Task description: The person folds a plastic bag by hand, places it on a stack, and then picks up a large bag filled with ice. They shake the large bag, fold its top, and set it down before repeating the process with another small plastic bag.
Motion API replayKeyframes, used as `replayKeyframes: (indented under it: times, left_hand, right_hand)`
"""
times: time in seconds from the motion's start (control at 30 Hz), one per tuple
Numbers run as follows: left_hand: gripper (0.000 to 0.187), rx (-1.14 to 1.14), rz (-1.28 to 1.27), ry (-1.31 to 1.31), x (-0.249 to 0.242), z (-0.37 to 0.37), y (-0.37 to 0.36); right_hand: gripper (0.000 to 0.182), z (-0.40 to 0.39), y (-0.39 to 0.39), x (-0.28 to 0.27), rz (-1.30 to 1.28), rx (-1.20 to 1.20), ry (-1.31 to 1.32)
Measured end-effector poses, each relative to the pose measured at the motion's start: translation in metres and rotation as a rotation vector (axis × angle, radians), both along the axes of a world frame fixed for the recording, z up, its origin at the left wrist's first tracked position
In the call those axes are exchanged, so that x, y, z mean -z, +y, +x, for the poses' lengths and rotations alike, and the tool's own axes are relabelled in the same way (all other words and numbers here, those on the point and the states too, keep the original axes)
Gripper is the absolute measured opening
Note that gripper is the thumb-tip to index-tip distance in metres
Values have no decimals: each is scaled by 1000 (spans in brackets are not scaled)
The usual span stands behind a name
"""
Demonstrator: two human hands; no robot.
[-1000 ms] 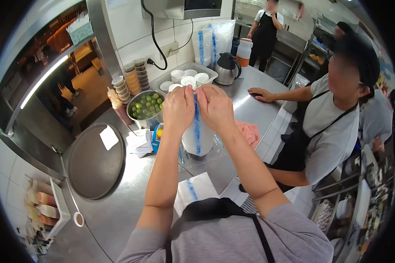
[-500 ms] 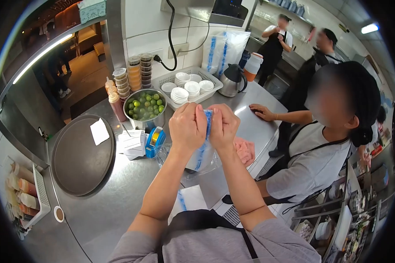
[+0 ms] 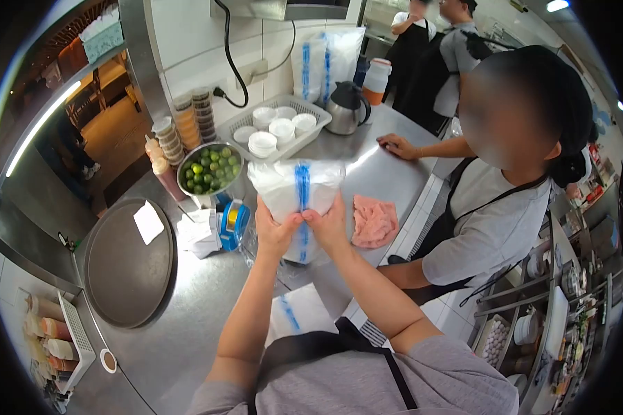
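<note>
Between my two hands is a plump white plastic pack [image 3: 270, 185] with a blue printed stripe down its middle, tilted up above the steel counter. My left hand [image 3: 275, 229] grips its lower left side, and my right hand [image 3: 329, 225] its lower right side. Both thumbs press on the front near the stripe; most of the other fingers are hidden behind. Just below my hands, another white piece with a blue stripe [image 3: 299, 253] shows on the counter beside clear plastic film. Closer to my body lies a flat white pack with a blue stripe [image 3: 308, 309].
A pink cloth [image 3: 374, 221] lies right of my hands, near a co-worker's hand [image 3: 399, 146]. Beyond stand a bowl of green limes [image 3: 210, 169], a basket [image 3: 292, 146] of white cups and a steel jug [image 3: 345, 111]. Left are a blue tape dispenser [image 3: 235, 220] and a round tray [image 3: 128, 277].
My hands were closed together at the top of a blue-striped strip of plastic. Now they are lower and apart, round the sides of the full pack. My view has shifted.
</note>
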State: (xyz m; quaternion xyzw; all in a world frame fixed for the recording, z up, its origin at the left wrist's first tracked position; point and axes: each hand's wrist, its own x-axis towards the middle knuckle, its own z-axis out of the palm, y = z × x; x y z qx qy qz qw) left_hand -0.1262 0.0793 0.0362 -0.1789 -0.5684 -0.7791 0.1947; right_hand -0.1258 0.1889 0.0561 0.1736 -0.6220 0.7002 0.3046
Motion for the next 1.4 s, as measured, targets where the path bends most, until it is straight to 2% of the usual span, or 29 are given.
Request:
replayKeyframes:
  times: [0.03,0.1,0.33,0.37,0.43,0.47,0.5,0.53,0.57,0.6,0.67,0.7,0.73,0.77,0.83,0.9,0.97,1.03,1.1,1.13,1.2,1.33,1.4]
  left_hand:
    - [83,0,-4,-20,11,2,-1]
    - [90,113,-28,2,27,0,-3]
    - [94,92,-5,-67,84,5,-2]
    - [93,111,-70,-71,92,3,-8]
    - [92,140,-134,-114,93,12,-20]
    - [88,58,-466,-43,75,20,-29]
    - [85,-25,-796,37,60,27,-37]
    - [79,-166,-879,115,54,34,-45]
    - [74,-311,-965,192,49,42,-53]
    - [65,-321,-879,93,42,50,-61]
    - [48,-314,-767,-87,35,65,-78]
    - [40,-291,-738,-159,31,70,-85]
    - [28,-296,-781,-186,25,79,-86]
    - [28,-299,-786,-190,22,88,-88]
    - [28,142,-1041,-406,20,106,-88]
    - [32,422,-1287,-389,31,123,-81]
    - [35,456,-1372,-426,40,140,-75]
    - [33,424,-1374,-401,52,146,-76]
    - [34,417,-1392,-339,58,145,-76]
    - [34,414,-1393,-336,64,141,-78]
    - [34,493,-1359,-345,70,133,-83]
    - [34,461,-1345,-434,57,134,-82]
    - [32,189,-1033,-268,30,141,-72]
  right_hand:
    - [86,4,5,12,88,-58,-89]
    - [87,7,8,30,101,-76,-127]
    - [94,12,13,83,187,-46,-107]
    - [94,15,15,83,181,-50,-130]
    - [85,26,27,83,308,-105,-192]
    - [85,32,38,87,305,-106,-222]
    - [73,36,55,89,598,0,-129]
    - [61,37,71,91,889,97,-25]
    - [49,37,87,89,880,190,-76]
    - [38,40,102,87,870,275,-136]
    - [30,36,131,87,1275,634,23]
    - [23,31,160,127,1403,608,-138]
    - [17,32,162,130,1366,597,-187]
    - [13,35,160,127,1330,591,-235]
    - [10,39,153,120,1320,642,-208]
    - [8,49,134,90,1305,710,-181]
    - [10,70,109,61,1137,460,-19]
    - [11,89,85,89,863,-146,-132]
    - [11,112,59,91,873,-619,-213]
    - [11,117,53,96,874,-617,-210]
    - [12,117,45,109,1128,-657,-73]
    - [14,106,40,109,1136,-614,-83]
    - [16,100,39,92,914,-591,-486]
